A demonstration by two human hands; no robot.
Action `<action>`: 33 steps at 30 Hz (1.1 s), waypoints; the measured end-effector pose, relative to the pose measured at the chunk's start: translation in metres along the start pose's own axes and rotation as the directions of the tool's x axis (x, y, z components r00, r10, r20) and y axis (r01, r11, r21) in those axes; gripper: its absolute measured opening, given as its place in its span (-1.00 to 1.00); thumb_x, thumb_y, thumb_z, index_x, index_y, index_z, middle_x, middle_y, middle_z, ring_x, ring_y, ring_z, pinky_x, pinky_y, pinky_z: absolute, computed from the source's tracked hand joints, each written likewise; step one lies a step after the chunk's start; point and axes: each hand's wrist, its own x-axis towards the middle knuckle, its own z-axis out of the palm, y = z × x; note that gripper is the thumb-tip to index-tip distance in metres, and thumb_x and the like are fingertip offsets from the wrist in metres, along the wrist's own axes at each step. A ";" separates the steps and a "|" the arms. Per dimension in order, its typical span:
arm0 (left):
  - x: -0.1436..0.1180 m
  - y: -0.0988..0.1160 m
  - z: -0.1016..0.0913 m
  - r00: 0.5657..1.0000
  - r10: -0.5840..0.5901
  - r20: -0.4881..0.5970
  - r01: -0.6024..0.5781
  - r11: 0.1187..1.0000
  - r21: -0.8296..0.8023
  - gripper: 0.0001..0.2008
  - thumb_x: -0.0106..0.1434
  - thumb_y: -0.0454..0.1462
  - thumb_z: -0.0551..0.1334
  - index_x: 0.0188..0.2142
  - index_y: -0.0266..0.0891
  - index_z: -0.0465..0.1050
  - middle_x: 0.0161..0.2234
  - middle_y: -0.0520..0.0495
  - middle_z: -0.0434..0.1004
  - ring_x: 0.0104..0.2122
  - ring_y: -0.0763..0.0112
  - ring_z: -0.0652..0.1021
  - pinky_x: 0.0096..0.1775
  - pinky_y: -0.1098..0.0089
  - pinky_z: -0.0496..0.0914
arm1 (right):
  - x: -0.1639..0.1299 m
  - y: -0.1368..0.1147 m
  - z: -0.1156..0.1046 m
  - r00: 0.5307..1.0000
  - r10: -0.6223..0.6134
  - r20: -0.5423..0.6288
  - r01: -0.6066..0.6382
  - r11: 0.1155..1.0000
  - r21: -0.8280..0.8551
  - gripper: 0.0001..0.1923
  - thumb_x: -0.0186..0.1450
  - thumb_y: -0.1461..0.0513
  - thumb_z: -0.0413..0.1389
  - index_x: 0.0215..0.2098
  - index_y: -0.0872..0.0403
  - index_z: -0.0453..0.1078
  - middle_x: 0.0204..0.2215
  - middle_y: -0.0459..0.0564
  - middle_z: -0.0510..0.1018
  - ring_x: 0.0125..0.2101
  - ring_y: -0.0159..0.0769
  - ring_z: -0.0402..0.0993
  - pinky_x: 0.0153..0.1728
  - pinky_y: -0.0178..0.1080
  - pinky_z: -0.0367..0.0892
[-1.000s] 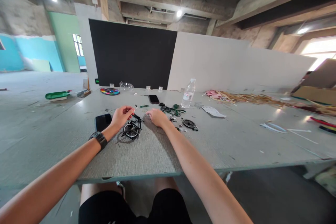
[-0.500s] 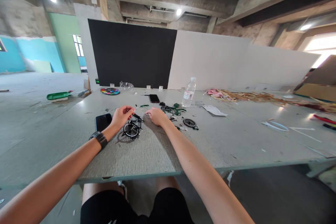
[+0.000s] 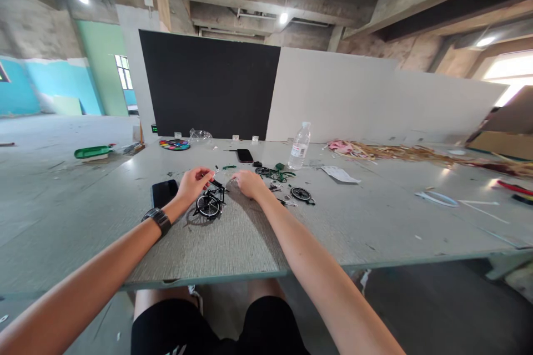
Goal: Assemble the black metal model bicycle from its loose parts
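My left hand [image 3: 197,182] is closed on the upper part of a small black model bicycle frame [image 3: 217,191]. One spoked wheel [image 3: 208,206] is fitted to the frame, at the end nearer me. To the right, my right hand [image 3: 246,183] has its fingers pinched together low over the table; what they hold, if anything, is too small to make out. Beyond it lies a dark green model bicycle [image 3: 278,172]. A loose spoked wheel [image 3: 300,194] and several small metal parts [image 3: 287,202] rest right of my right hand.
A phone [image 3: 164,194] lies beside my left wrist, another phone [image 3: 245,156] farther back. A water bottle [image 3: 300,147] stands behind the parts, with a paper sheet [image 3: 339,175] to its right. Wood strips [image 3: 387,152] lie along the back panel. A colourful round palette [image 3: 175,145] is back left.
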 end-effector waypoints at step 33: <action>0.000 0.001 0.000 1.000 -0.006 -0.004 0.006 1.000 -0.012 -0.55 0.04 0.04 0.39 -0.31 -0.32 0.54 -0.48 -0.07 0.58 -0.57 0.42 0.48 -0.49 0.40 0.40 | -0.007 -0.015 -0.007 1.000 -0.010 -0.008 0.010 0.995 -0.103 -0.62 0.43 0.35 -0.14 0.04 0.01 0.45 0.00 0.11 0.54 -0.06 -0.13 0.53 -0.08 -0.18 0.37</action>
